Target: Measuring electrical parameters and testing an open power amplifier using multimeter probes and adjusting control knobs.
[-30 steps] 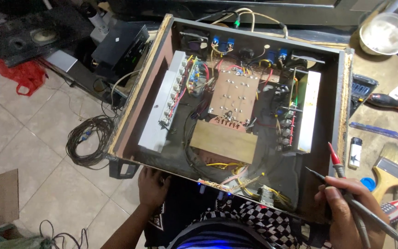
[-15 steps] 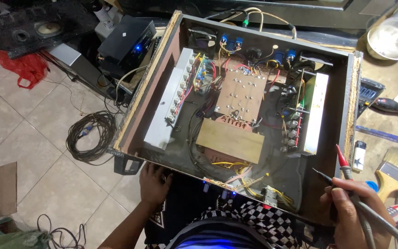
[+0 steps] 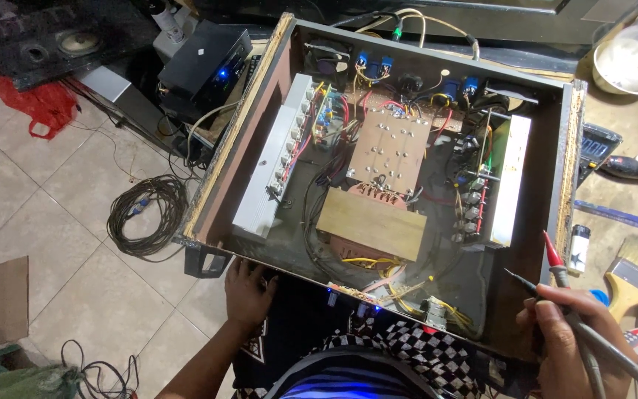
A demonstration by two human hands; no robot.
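1. Red and black test probes [image 3: 555, 284] sit pinched together in our right hand [image 3: 566, 343], tips now at the open case's [image 3: 566, 177] near right corner.
2. Our left hand [image 3: 247, 292] still rests flat and loose against the case's front edge.
3. Farther in, the brown transformer [image 3: 372, 222] and circuit board [image 3: 391, 151] fill more of our view than a second ago, so we have leaned closer.

Cable coil [image 3: 145, 214] left of amplifier chassis [image 3: 260, 111]
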